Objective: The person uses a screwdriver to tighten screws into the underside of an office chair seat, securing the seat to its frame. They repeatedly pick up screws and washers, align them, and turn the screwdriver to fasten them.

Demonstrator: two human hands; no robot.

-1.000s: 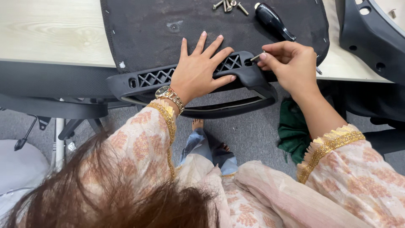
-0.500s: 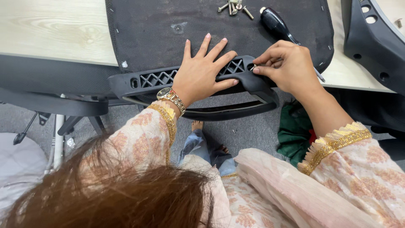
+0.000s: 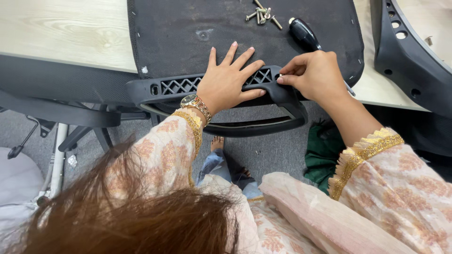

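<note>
Nearest the camera, hair and patterned sleeves with gold trim; beyond them both forearms reach up to a black plastic armrest bracket (image 3: 188, 87) lying at the table's near edge, partly overhanging the floor. Bracket's long axis runs left to right across the view, lattice openings along its top. Left hand (image 3: 230, 80) flat on the bracket's middle, fingers spread and pointing away, pressing it down, not gripping. Right hand (image 3: 313, 75) at the bracket's right end, thumb and fingertips pinched together on something small and pale, too small to identify; this hand is the one at the end hole. Past the bracket, the black fabric seat base (image 3: 188, 28). Beyond the right hand on it, a black-handled screwdriver (image 3: 303, 34); farther off, a cluster of loose screws (image 3: 262, 13). Right of the bracket, another black chair shell (image 3: 409, 51).
</note>
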